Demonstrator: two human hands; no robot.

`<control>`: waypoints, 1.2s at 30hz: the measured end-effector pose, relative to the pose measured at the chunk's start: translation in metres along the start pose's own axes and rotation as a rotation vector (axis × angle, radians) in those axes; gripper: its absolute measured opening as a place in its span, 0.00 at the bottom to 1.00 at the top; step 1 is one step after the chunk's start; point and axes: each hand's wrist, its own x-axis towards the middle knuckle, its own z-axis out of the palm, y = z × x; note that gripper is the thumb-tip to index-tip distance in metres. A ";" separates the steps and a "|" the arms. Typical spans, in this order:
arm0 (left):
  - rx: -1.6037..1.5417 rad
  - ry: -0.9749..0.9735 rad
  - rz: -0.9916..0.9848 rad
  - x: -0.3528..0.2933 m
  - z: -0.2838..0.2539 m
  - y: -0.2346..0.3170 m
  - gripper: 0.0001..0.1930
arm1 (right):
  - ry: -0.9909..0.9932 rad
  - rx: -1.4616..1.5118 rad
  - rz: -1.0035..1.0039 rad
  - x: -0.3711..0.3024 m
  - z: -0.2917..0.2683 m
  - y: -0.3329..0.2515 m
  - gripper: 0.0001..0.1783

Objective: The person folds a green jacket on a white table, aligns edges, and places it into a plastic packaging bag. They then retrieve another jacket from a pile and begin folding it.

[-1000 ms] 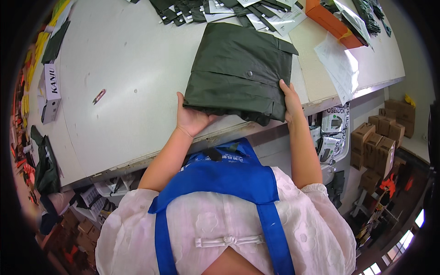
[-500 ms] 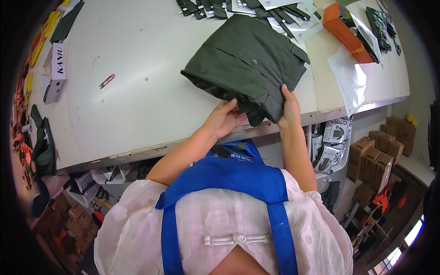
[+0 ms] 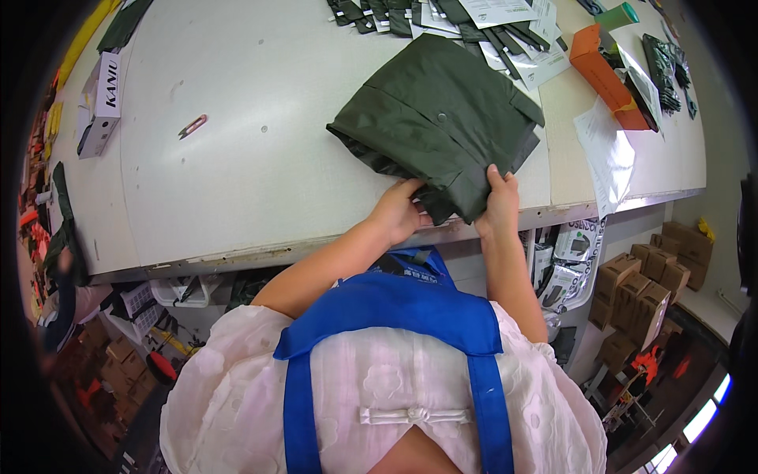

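A folded dark green garment (image 3: 430, 103) of smooth, slightly shiny cloth, with a snap button and a flap, lies across the table near its front edge. My right hand (image 3: 499, 207) grips its near right corner, thumb on top and the other fingers beneath. At the near left edge, my left hand (image 3: 397, 212) holds the drooping cloth, and its fingertips are partly hidden by the fabric. The near end of the garment bunches between both hands and hangs at the table edge.
The white table (image 3: 237, 182) carries small red-handled thread snips (image 3: 193, 126) and a white box (image 3: 100, 107) at left. Dark strips and printed sheets (image 3: 493, 12) lie at the back. An orange box (image 3: 612, 79) and a loose paper (image 3: 606, 158) are at right. Cartons (image 3: 636, 288) stand below.
The view has turned slightly, and a green roll now shows at the back right. Both hands keep hold of the garment's near edge, which is gathered a little differently between them.
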 end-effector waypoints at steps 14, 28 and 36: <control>0.401 -0.058 0.226 -0.031 -0.047 0.035 0.38 | -0.351 -0.844 -0.393 0.082 -0.029 -0.098 0.31; -0.184 -0.133 0.051 -0.040 -0.080 0.022 0.36 | -0.716 -0.579 0.207 0.076 -0.001 -0.046 0.41; 0.115 0.074 0.264 -0.057 -0.074 0.023 0.38 | -0.718 -0.454 0.390 0.069 -0.021 -0.029 0.48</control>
